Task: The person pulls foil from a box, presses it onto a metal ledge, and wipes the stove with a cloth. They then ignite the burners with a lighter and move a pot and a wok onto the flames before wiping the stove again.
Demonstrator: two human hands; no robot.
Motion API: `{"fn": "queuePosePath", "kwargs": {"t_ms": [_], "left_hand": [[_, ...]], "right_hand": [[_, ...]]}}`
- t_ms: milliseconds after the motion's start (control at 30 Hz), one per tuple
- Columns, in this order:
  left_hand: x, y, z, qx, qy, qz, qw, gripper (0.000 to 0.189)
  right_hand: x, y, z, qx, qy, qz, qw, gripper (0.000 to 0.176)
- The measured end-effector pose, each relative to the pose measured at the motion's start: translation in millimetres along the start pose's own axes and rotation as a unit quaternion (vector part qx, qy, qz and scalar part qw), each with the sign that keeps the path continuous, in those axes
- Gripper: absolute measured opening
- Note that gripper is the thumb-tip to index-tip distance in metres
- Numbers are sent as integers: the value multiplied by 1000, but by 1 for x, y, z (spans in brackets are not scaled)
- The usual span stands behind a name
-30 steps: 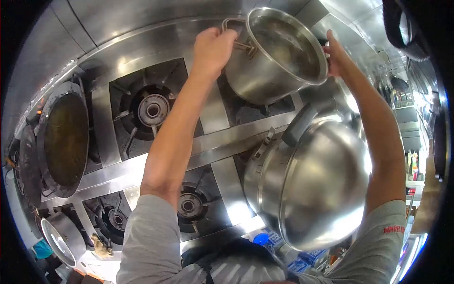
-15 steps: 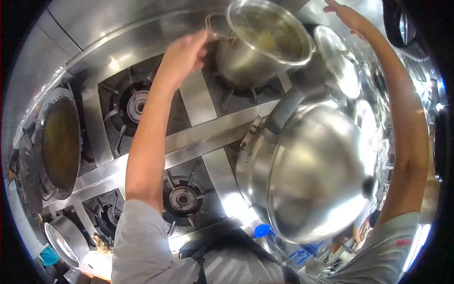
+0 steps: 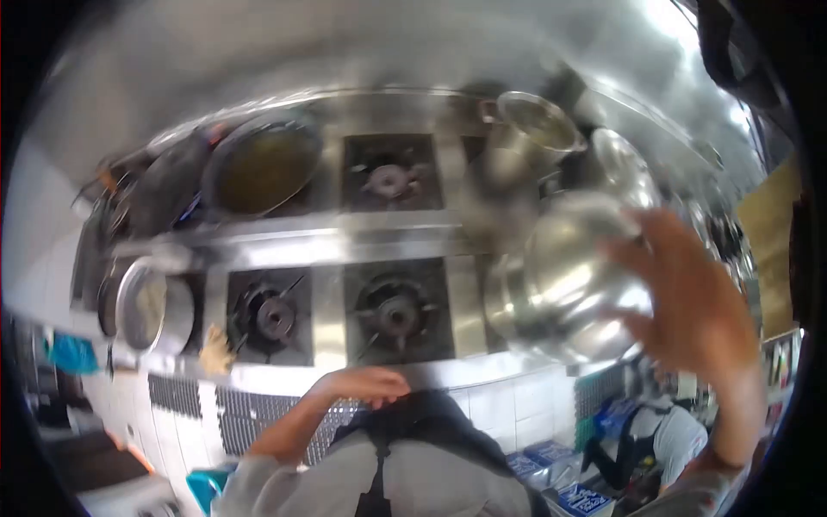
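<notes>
My left hand (image 3: 370,385) is at the stove's front edge, close to my body, with its fingers curled together and nothing showing in them. My right hand (image 3: 685,297), blurred by motion, has its fingers spread over the domed steel lid (image 3: 560,271) at the stove's right. The lid sits on a wide steel pot (image 3: 501,297), whose far side is hidden. Behind it, on the back row, stands a tall steel stockpot (image 3: 508,159) with liquid in it.
A wide pan of brownish liquid (image 3: 267,168) stands at the back left. A steel pot (image 3: 177,314) is at the front left, beside a crumpled tan cloth (image 3: 217,349). Bare burners (image 3: 396,317) lie between. At lower right a person (image 3: 680,439) is near blue-and-white boxes (image 3: 551,465).
My view has swung back and now takes in the whole stove. My left hand has come from beside the stockpot to the front edge; my right hand has come down over the domed lid.
</notes>
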State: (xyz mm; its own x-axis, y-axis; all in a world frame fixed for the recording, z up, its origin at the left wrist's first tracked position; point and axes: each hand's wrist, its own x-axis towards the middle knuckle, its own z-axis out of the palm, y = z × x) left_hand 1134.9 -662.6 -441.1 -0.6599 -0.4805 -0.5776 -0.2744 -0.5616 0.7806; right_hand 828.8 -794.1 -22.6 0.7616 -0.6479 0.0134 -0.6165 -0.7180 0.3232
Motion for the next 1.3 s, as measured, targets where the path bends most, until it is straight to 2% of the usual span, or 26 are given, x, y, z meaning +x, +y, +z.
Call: {"fn": "queuePosePath", "kwargs": {"t_ms": [100, 267, 367, 400, 467, 533, 600, 633, 667, 700, 733, 833, 867, 900, 933, 967, 1000, 1033, 1067, 1100, 1133, 1167, 1200, 1233, 1267, 1300], "left_hand": [[-28, -29, 45, 98, 53, 46, 993, 51], [-114, -76, 106, 115, 146, 7, 982, 48], [-155, -117, 130, 100, 180, 5, 979, 48], [-168, -128, 137, 97, 196, 3, 976, 48], [-187, -151, 144, 112, 221, -5, 969, 45], [-208, -168, 143, 94, 244, 8, 965, 43], [-217, -204, 127, 131, 274, 1, 953, 44], [-227, -216, 118, 94, 311, 24, 945, 47], [-239, -226, 109, 57, 348, 48, 935, 50], [-253, -235, 99, 56, 354, 43, 933, 50], [-269, -241, 89, -9, 391, 23, 920, 49], [-314, -284, 46, -166, 507, 37, 845, 48], [-336, -292, 28, -164, 557, 21, 814, 48], [-346, -375, -25, 68, 623, 89, 774, 47], [-369, -390, -51, -14, 687, 69, 723, 46], [-396, -374, -62, -108, 767, 41, 631, 47], [-424, -376, -75, -52, 827, 82, 554, 47], [-449, -353, -78, -125, 853, 110, 495, 50], [-484, -356, -100, -59, 862, 82, 496, 53], [-500, -361, -117, 11, 913, 64, 403, 61], [-520, -387, -152, 41, 923, 70, 376, 62], [-539, -386, -171, 64, 929, 45, 361, 64], [-549, -385, -188, 69, 936, 44, 342, 68], [-555, -389, -209, 95, 942, 45, 320, 70], [-559, -396, -226, 121, 946, 43, 298, 72], [-560, -403, -240, 122, 939, 39, 318, 72]], "right_hand": [[-62, -82, -26, 106, -37, -38, 993, 54], [-152, -177, -34, 218, -104, -69, 968, 56], [-190, -180, 4, 330, -122, 13, 936, 53], [-200, -178, 32, 367, -113, 42, 922, 52], [-224, -172, 115, 538, -120, 208, 808, 47], [-247, -180, 198, 423, -106, 280, 855, 45], [-306, -196, 331, 235, -109, 296, 920, 53], [-318, -219, 354, 189, -252, 318, 894, 62], [-347, -237, 405, 223, -304, 315, 871, 68], [-390, -244, 493, 244, -371, 206, 872, 55], [-431, -255, 570, 276, -364, -35, 889, 41], [-415, -320, 555, 322, -362, -26, 874, 40], [-405, -351, 537, 344, -362, -18, 866, 40], [-392, -378, 518, 366, -363, -9, 857, 40], [-361, -400, 487, 368, -363, -8, 856, 40], [-319, -418, 452, 373, -383, 144, 833, 45], [-291, -433, 433, 369, -395, 294, 789, 52], [-275, -446, 470, 371, -374, 276, 804, 62], [-231, -460, 414, 400, -313, 263, 820, 63], [-195, -479, 418, 368, -310, 246, 841, 52], [-141, -484, 421, 352, -338, 65, 870, 40], [-102, -509, 434, 356, -253, 31, 899, 34], [-62, -525, 446, 395, -202, -9, 896, 38], [8, -558, 353, 460, -213, 156, 848, 44], [41, -578, 414, 482, -152, 28, 863, 52], [100, -603, 341, 546, -137, 62, 824, 57]]}}
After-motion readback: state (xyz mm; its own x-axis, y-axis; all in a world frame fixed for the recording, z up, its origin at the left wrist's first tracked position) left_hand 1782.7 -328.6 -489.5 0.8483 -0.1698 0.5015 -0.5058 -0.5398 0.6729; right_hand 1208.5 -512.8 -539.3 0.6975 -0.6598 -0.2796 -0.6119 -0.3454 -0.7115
